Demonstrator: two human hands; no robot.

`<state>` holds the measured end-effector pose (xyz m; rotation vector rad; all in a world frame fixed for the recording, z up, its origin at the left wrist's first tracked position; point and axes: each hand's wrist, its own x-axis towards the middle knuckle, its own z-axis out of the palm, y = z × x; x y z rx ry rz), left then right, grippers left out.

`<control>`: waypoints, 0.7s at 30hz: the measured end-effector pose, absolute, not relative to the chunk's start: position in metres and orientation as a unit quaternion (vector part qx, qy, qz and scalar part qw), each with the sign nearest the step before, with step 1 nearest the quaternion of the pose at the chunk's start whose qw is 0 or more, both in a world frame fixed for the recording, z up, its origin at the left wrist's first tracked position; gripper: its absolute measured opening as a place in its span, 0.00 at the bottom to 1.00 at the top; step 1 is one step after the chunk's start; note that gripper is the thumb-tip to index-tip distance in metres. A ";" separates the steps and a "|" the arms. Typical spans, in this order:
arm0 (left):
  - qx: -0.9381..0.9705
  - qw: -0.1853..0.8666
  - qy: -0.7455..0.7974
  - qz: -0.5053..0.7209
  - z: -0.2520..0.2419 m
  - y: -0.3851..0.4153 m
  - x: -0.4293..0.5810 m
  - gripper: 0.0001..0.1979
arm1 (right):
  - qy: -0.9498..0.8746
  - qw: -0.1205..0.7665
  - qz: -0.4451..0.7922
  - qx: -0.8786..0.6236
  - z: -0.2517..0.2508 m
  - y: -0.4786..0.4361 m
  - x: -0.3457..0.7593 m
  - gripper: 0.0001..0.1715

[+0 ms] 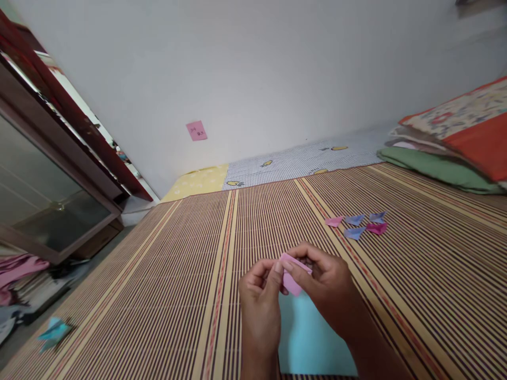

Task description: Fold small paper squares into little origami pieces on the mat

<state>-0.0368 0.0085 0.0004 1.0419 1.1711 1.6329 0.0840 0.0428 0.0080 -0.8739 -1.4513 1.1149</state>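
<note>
A small folded piece of pink paper [292,285] is pinched between both of my hands, near the lower middle of the view. My left hand [261,295] grips its left edge with thumb and fingers. My right hand [322,274] lays its thumb across the front, the fingers curled behind the upper edge. Part of the paper is hidden by the fingers. Beneath the hands a light blue sheet [312,338] lies flat on the striped mat [178,285]. Further off to the right rest several small folded paper pieces, among them a pink one [334,221], a blue one [354,233] and a magenta one [376,228].
A teal folded paper [54,333] lies near the mat's left edge. Folded bedding and a pillow [475,121] are stacked at the right. A pink note [197,131] is stuck to the white wall [277,68]. A glass-panelled cabinet door [51,190] stands at the left.
</note>
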 end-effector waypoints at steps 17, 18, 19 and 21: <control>0.388 0.405 0.490 0.667 -0.004 0.008 -0.038 0.14 | -0.634 0.497 0.454 -0.380 0.008 0.045 0.093 0.16; 0.388 0.404 0.491 0.667 -0.003 0.007 -0.038 0.14 | -0.636 0.496 0.451 -0.383 0.007 0.045 0.092 0.16; 0.390 0.402 0.492 0.666 -0.003 0.007 -0.038 0.14 | -0.639 0.493 0.447 -0.386 0.006 0.045 0.091 0.17; 0.396 0.396 0.497 0.663 -0.002 0.006 -0.038 0.14 | -0.644 0.487 0.442 -0.390 0.005 0.046 0.092 0.18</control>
